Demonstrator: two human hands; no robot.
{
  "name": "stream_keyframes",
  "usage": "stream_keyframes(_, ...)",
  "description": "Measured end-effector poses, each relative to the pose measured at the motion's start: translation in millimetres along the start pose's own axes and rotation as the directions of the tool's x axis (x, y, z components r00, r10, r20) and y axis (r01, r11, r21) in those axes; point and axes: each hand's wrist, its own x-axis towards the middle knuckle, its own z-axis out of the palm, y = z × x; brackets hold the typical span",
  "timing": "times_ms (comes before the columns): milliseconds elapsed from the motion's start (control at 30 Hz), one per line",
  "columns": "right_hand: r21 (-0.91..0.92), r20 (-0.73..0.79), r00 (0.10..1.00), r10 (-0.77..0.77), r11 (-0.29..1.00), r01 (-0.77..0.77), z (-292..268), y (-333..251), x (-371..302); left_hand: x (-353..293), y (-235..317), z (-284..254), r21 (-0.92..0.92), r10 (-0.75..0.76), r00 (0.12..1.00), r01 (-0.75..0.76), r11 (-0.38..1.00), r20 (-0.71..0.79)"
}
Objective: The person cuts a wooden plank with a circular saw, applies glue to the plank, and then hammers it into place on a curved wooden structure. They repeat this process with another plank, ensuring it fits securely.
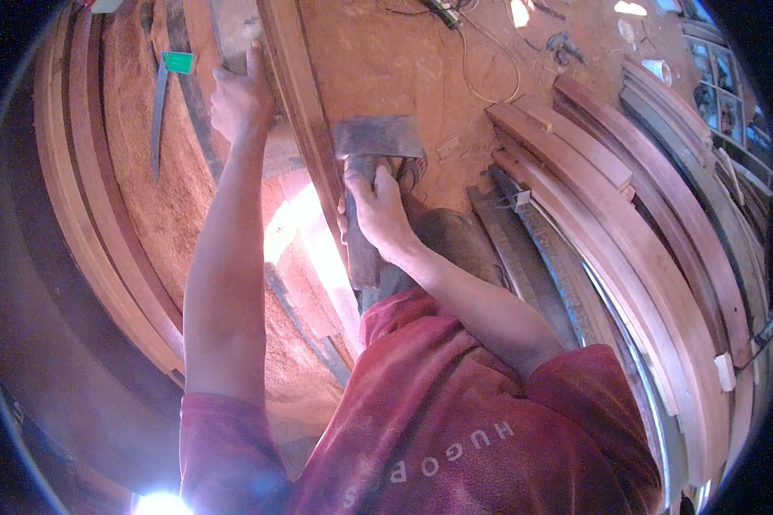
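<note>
A long reddish-brown wooden board [301,107] runs from the top of the view down between my arms. My left hand [239,101] is at its left side, fingers curled and one digit stretched along the edge. Just beyond that hand lies a paler grey wooden piece [236,26]. My right hand [376,210] is wrapped round the thick handle of a dark tool with a broad, block-shaped head [378,136], slightly blurred. The tool stands right beside the board; whether they touch, I cannot tell.
At left, a green-handled try square [179,63] lies near sawdust [129,112] and long planks [90,172]. Stacked timber [593,197] fills the right side. A cable [489,99] and a dark power tool [565,47] lie on the reddish ground ahead.
</note>
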Motion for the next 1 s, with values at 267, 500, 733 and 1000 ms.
stream_keyframes(267, -0.121, 0.068, 0.994, 0.089, 0.989, -0.080, -1.8, 3.0, -2.2, -0.5, -2.0, 1.3, 0.021, -0.013, 1.000, 0.013, 1.000, -0.009)
stream_keyframes(500, -0.228, 0.172, 0.984, 0.036, 0.974, 0.005, 3.7, 17.3, -3.8, 0.1, -0.1, 1.4, 0.026, -0.005, 1.000, 0.005, 1.000, -0.023)
stream_keyframes(733, 0.044, -0.150, 0.987, -0.049, 0.997, 0.056, 5.2, 21.2, -1.7, 1.2, -1.0, 2.4, -0.009, 0.004, 1.000, -0.004, 1.000, -0.022)
stream_keyframes(1000, -0.017, -0.045, 0.999, -0.026, 1.000, 0.025, 4.3, 9.7, -6.5, 7.4, -12.2, 6.0, -0.033, 0.003, 1.000, -0.003, 0.999, -0.010)
